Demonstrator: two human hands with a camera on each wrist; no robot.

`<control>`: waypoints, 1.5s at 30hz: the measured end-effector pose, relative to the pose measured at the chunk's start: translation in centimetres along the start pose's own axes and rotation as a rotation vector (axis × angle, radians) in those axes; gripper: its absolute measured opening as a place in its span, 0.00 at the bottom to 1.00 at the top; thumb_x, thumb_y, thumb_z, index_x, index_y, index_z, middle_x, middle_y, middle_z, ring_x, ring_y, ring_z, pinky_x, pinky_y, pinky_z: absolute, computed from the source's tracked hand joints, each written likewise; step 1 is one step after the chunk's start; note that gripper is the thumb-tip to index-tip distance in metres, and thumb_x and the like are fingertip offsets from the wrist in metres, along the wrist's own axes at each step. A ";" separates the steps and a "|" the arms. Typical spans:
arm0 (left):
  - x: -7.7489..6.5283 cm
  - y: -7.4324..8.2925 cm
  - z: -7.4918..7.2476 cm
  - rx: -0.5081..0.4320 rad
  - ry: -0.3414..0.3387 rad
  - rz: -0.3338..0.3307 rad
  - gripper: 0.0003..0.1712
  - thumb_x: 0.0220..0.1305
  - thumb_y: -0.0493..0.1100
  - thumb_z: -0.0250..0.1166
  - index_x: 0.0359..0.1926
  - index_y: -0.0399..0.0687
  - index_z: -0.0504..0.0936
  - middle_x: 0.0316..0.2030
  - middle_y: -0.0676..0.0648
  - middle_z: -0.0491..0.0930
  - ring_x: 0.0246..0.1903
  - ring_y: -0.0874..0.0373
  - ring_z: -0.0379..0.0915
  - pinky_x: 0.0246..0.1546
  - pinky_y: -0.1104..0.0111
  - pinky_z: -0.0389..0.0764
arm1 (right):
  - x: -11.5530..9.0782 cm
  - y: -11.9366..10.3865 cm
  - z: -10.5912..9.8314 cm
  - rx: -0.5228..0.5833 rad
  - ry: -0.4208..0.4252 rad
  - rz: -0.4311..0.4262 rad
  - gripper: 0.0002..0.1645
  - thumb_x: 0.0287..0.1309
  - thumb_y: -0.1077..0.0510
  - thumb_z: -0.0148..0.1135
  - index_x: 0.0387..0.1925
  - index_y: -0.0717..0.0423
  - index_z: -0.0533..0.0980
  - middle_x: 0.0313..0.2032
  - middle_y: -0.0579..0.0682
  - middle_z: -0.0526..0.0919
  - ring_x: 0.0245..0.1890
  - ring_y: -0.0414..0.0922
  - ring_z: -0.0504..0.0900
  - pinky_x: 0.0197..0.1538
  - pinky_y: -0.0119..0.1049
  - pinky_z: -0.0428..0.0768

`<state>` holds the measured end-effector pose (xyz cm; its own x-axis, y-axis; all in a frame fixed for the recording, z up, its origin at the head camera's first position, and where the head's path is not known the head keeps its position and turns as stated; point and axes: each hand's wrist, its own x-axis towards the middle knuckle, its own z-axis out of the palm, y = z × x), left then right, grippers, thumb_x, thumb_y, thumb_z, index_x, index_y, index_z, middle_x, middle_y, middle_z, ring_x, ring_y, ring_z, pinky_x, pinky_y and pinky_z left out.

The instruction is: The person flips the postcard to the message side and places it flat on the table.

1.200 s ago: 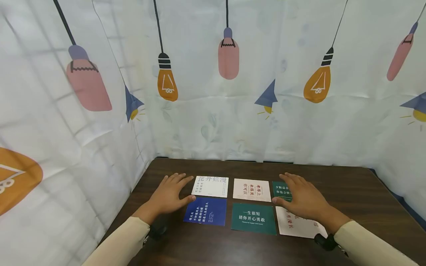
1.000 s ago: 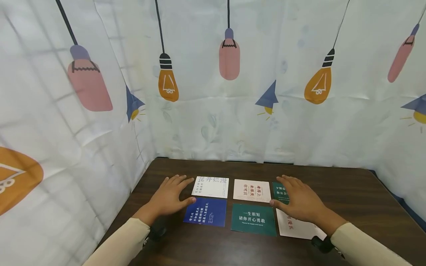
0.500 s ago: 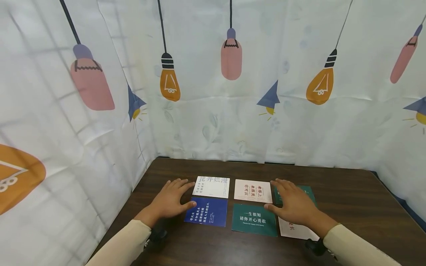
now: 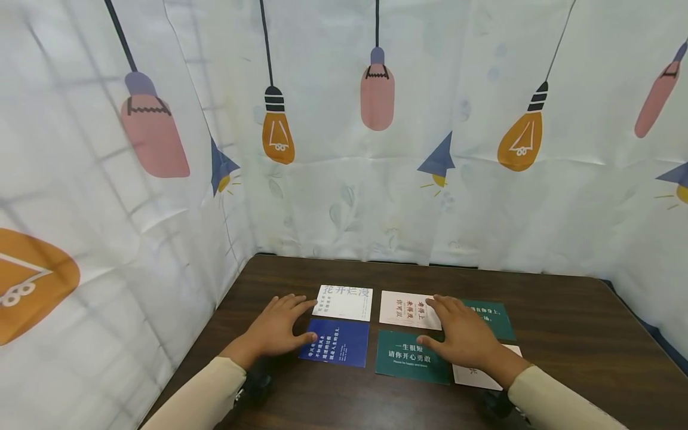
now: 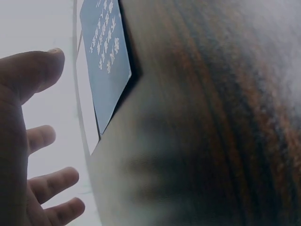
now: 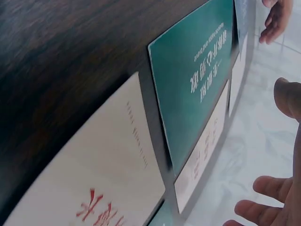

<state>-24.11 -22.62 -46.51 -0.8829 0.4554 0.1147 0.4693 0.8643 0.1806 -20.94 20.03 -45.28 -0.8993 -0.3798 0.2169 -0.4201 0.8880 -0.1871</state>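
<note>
Several printed cards lie flat on the dark wooden table in two rows. My left hand (image 4: 276, 327) hovers with spread fingers at the left of the blue card (image 4: 337, 343) and the white card (image 4: 344, 302); it holds nothing. My right hand (image 4: 463, 331), fingers extended, is held above the right-hand cards and grips nothing. Partly covered by it in the head view are a green card (image 4: 403, 353), a cream card with red writing (image 4: 405, 309), a second green card (image 4: 497, 319) and another pale card (image 4: 475, 376). Both wrist views show the fingers apart from the cards.
The dark wooden table (image 4: 344, 400) reaches back to a white curtain (image 4: 333, 203) printed with lamps and bulbs. More curtain hangs along the left side. A dark wrist device (image 4: 497, 403) sits under the right sleeve.
My right hand has moved left, from over the far-right cards toward the middle ones, uncovering more of the far-right green card. The left hand stays almost where it was.
</note>
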 end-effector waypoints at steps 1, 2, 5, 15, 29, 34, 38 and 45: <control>0.0 0.0 0.0 0.000 -0.001 0.001 0.45 0.61 0.70 0.66 0.73 0.53 0.72 0.68 0.38 0.71 0.70 0.35 0.61 0.68 0.36 0.52 | 0.1 -0.1 0.1 -0.003 -0.002 -0.002 0.53 0.58 0.27 0.65 0.71 0.59 0.69 0.69 0.62 0.70 0.68 0.64 0.68 0.63 0.67 0.68; 0.0 0.0 0.1 0.000 -0.005 0.001 0.45 0.61 0.70 0.66 0.73 0.54 0.72 0.69 0.39 0.71 0.70 0.35 0.61 0.68 0.36 0.53 | 0.1 -0.2 0.2 -0.004 -0.007 -0.004 0.53 0.58 0.26 0.65 0.71 0.59 0.69 0.69 0.62 0.70 0.68 0.65 0.68 0.63 0.67 0.67; -0.1 0.0 0.1 0.002 -0.019 0.000 0.45 0.61 0.70 0.66 0.73 0.55 0.71 0.69 0.40 0.71 0.70 0.36 0.61 0.69 0.36 0.53 | 0.2 -0.6 0.4 0.002 -0.024 -0.003 0.53 0.58 0.26 0.64 0.71 0.59 0.69 0.69 0.62 0.70 0.68 0.65 0.68 0.63 0.68 0.67; 0.0 0.2 0.2 -0.003 -0.040 -0.001 0.45 0.59 0.69 0.68 0.72 0.53 0.73 0.68 0.40 0.71 0.70 0.36 0.61 0.69 0.36 0.53 | 0.7 -1.6 1.5 0.008 -0.054 -0.017 0.55 0.57 0.23 0.62 0.71 0.58 0.69 0.69 0.61 0.70 0.69 0.65 0.68 0.64 0.67 0.67; -0.2 0.3 0.3 -0.010 -0.050 -0.020 0.43 0.58 0.67 0.70 0.70 0.53 0.75 0.69 0.41 0.71 0.71 0.37 0.60 0.69 0.37 0.52 | 1.1 -3.0 2.1 0.052 -0.064 -0.050 0.51 0.59 0.27 0.65 0.71 0.57 0.70 0.69 0.59 0.70 0.68 0.62 0.69 0.63 0.65 0.68; -0.4 0.2 0.4 -0.017 -0.045 -0.009 0.43 0.58 0.67 0.70 0.69 0.52 0.75 0.68 0.40 0.71 0.71 0.36 0.60 0.68 0.36 0.53 | 1.3 -3.2 2.6 0.052 -0.065 -0.073 0.51 0.59 0.28 0.64 0.71 0.57 0.70 0.69 0.59 0.70 0.68 0.61 0.69 0.64 0.63 0.68; -0.4 0.1 0.6 -0.019 -0.046 -0.010 0.43 0.58 0.67 0.69 0.69 0.53 0.75 0.68 0.40 0.71 0.71 0.36 0.60 0.68 0.36 0.53 | 1.5 -3.6 2.8 0.060 -0.062 -0.082 0.51 0.58 0.27 0.64 0.70 0.57 0.71 0.69 0.60 0.71 0.68 0.61 0.69 0.65 0.63 0.68; -0.5 0.0 0.7 -0.013 -0.048 -0.013 0.42 0.58 0.67 0.70 0.69 0.54 0.76 0.68 0.41 0.71 0.71 0.37 0.60 0.69 0.37 0.53 | 1.8 -4.1 3.5 0.065 -0.067 -0.090 0.50 0.58 0.27 0.64 0.70 0.57 0.71 0.68 0.59 0.71 0.70 0.63 0.67 0.66 0.63 0.65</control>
<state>-23.67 -22.69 -47.23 -0.8887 0.4538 0.0649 0.4573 0.8677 0.1947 -21.27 14.83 -47.43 -0.8627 -0.4757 0.1717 -0.5047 0.8315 -0.2321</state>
